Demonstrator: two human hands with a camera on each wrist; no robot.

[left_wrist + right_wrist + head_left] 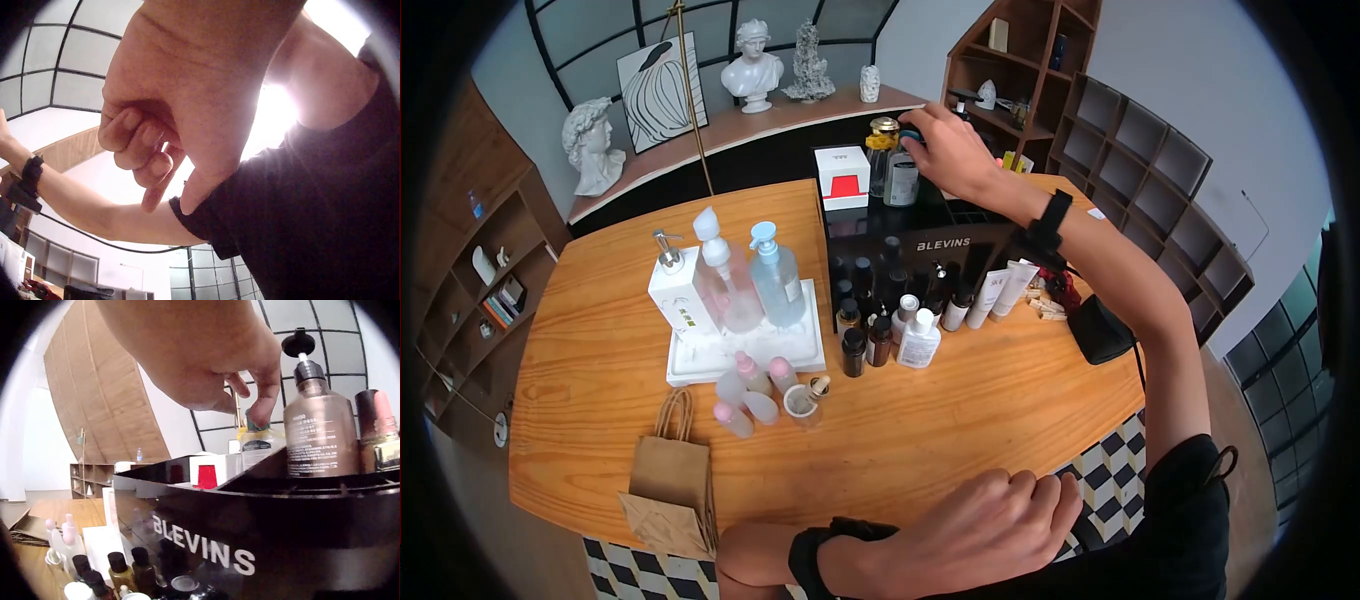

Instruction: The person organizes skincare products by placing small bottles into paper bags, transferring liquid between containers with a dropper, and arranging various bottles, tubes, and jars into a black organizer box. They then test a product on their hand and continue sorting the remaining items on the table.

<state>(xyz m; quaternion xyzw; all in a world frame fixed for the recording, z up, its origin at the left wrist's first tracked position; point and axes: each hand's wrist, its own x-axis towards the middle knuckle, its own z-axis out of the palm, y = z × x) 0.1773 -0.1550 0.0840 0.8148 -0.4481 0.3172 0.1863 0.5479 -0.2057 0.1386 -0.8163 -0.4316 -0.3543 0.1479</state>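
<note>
My right hand (955, 155) reaches over the black organizer box (900, 250) lettered BLEVINS. Its fingertips pinch the dark teal cap of a clear bottle with a grey label (902, 180), seen in the right wrist view below the fingers (265, 409). Beside that bottle stand a gold-lidded jar (884, 135) with yellow contents and a white box (842, 175) with a red patch. My left hand (985, 530) hovers over the near table edge, fingers loosely curled, holding nothing; the left wrist view shows the bent fingers (140, 140).
Several small bottles (880, 340) and white tubes (990, 295) line the organizer's front. A white tray (745, 355) bears three pump bottles. Small pink-capped bottles (750, 372) and a paper bag (668, 480) are nearer me. A brown pump bottle (320, 428) stands in the organizer.
</note>
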